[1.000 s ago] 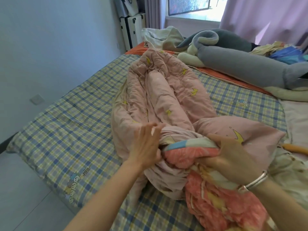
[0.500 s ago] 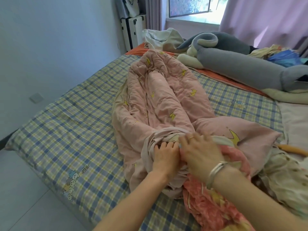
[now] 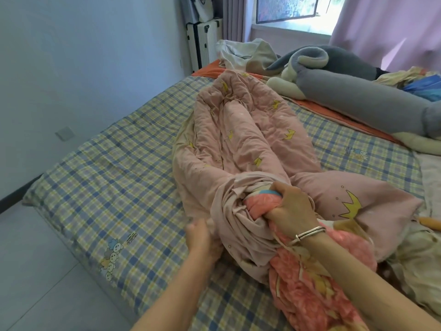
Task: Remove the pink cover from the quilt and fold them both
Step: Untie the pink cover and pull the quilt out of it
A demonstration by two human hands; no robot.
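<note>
We see the pink cover (image 3: 238, 144), printed with small yellow crowns, lying in a long bunched heap down the middle of the checked bed sheet (image 3: 107, 187). Its open end is gathered toward us. The quilt (image 3: 307, 290), coral with a flowered pattern, sticks out of that opening and trails toward the near right edge of the bed. Most of it is outside the cover, while its far end is tucked in the mouth.

The right hand (image 3: 292, 209), with a silver bracelet (image 3: 307, 234) at the wrist, has its fingers curled tight around the quilt just where it meets the cover's rim. The left hand (image 3: 199, 237) sits low at the cover's near left side. It looks closed on a fold of the cover, though it is blurred and we cannot make out the fingers clearly.

A long grey pillow (image 3: 358, 96) lies along the far right of the bed.
</note>
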